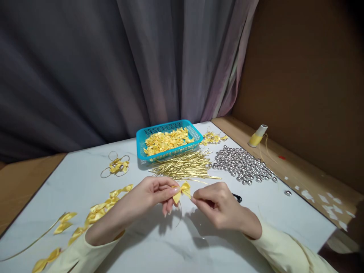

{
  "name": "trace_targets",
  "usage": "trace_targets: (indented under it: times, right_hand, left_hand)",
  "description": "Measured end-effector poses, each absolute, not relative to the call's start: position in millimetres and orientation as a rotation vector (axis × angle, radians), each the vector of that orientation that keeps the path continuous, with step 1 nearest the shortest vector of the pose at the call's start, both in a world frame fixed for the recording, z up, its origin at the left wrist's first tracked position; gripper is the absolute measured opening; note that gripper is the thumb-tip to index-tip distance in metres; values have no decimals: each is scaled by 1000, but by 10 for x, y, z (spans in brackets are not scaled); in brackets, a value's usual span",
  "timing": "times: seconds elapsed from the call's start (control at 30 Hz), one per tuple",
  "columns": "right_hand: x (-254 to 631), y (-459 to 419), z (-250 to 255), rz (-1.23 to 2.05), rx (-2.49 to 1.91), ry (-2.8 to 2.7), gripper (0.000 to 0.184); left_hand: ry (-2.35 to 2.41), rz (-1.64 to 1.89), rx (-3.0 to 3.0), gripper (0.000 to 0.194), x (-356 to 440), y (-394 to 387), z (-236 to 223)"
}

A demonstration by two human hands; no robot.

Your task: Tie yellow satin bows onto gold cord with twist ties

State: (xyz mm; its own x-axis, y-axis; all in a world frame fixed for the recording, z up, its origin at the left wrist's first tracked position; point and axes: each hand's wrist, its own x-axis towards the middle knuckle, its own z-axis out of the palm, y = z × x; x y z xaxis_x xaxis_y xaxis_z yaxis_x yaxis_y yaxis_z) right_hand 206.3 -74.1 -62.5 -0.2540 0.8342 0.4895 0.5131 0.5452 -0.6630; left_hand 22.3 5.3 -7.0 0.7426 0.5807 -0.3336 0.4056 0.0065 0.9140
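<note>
A small yellow ribbon bow [185, 188] is held just above the table between my two hands. My left hand [159, 195] pinches its left side between thumb and index finger, with the other fingers curled below. My right hand [217, 204] is closed in a pinch on a thin yellow strand running from the right side of the bow; whether this is ribbon tail or thread I cannot tell. A fine strand hangs beneath the bow. Gold twist ties [184, 165] lie in a loose heap just beyond my hands. Partly behind my right hand is a black-handled tool [237, 198].
A blue basket [138, 146] holds many yellow bows. Silver beads [244, 165] spread at the right, near a thread spool [258, 135]. Bows with wire loops [118, 165] lie left, and more bows [98, 212] line my left forearm. Curtains [159, 57] hang behind the table.
</note>
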Motion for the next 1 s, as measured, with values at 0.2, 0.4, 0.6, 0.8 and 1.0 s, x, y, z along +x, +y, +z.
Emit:
trace_targets:
  times: [0.2,0.4,0.6,0.8,1.0]
  right_hand:
    - [2076,-729,-645,470,-1076,-1945,23]
    - [2081,-736,-642,475,-1001,-2010,22]
    - [2094,-751,-610,471,-979,-2032,22]
    - [2092,-743,-615,473,-988,-2011,22]
    - [2093,-747,-612,464,-996,-2025,22]
  left_hand:
    - [830,154,1641,23,241,47,-52]
    - [825,115,1671,23,241,47,-46]
    - [818,92,1699,22,209,69,-57]
    - [807,100,1700,20,186,68,-68]
    - [818,106,1696,22,197,50,-58]
